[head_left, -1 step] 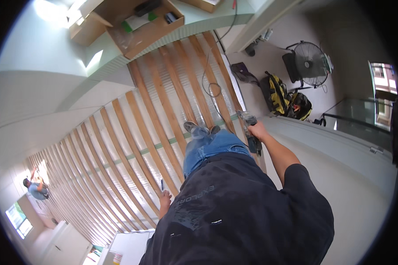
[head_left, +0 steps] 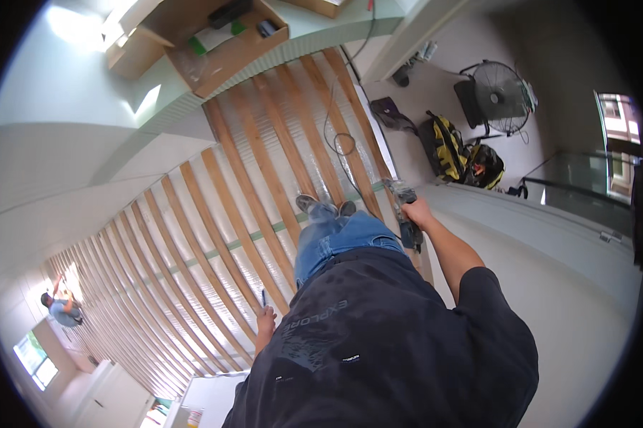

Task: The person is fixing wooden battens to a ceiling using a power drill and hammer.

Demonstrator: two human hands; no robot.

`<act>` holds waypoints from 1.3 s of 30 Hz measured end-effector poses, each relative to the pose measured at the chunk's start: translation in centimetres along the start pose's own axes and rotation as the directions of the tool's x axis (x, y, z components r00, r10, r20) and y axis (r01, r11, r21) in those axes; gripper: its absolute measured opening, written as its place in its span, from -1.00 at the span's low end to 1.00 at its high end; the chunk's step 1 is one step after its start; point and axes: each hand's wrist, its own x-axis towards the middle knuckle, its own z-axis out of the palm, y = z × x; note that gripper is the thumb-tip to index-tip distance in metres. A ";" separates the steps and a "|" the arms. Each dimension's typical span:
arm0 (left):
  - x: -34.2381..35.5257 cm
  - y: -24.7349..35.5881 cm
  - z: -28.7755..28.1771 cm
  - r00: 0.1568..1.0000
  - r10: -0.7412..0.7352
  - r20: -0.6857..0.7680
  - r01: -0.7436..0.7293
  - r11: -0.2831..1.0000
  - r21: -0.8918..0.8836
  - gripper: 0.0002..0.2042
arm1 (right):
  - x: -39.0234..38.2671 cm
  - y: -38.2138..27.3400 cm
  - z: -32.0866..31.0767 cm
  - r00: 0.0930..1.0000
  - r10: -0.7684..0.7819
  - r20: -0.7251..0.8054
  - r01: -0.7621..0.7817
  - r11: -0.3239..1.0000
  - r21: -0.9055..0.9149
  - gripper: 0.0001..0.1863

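My right hand [head_left: 415, 214] is closed around a dark power tool [head_left: 410, 230] with a pale metal front, held beside a wooden batten at my right. My left hand [head_left: 266, 321], low by my left side, is closed on a slim blue tool [head_left: 263, 296], too small to identify exactly. Beneath me, wooden battens [head_left: 248, 182] run in rows over shiny sheeting. My shoes [head_left: 305, 203] are on this framework. A thin cable [head_left: 343, 145] loops across the battens ahead of me.
Cardboard boxes [head_left: 232, 60] lie on a pale green ledge ahead. To the right are a fan [head_left: 499, 96], yellow-black bags [head_left: 450, 153] and a glass panel [head_left: 574, 185]. A co-worker [head_left: 63, 308] crouches at far left, near white cabinetry [head_left: 104, 399].
The view has shifted very slightly, and the co-worker appears a little further right in it. My hands hold the same tools in almost the same places.
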 end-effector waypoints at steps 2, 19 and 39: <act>1.4 1.2 -1.0 0.995 0.098 -0.007 -0.095 0.981 0.170 -0.50 | -2.1 3.4 -0.3 0.997 0.053 -0.050 -0.043 0.981 0.187 -0.88; -3.8 28.3 8.0 0.774 0.538 0.335 -0.629 0.593 0.503 -0.47 | -18.2 24.2 4.1 0.912 0.402 0.082 -0.363 0.699 0.616 -0.84; 3.3 53.9 12.6 0.645 0.468 0.604 -0.730 0.146 0.667 -0.51 | -23.5 20.0 20.7 0.713 0.686 0.141 -0.291 0.108 0.951 -0.72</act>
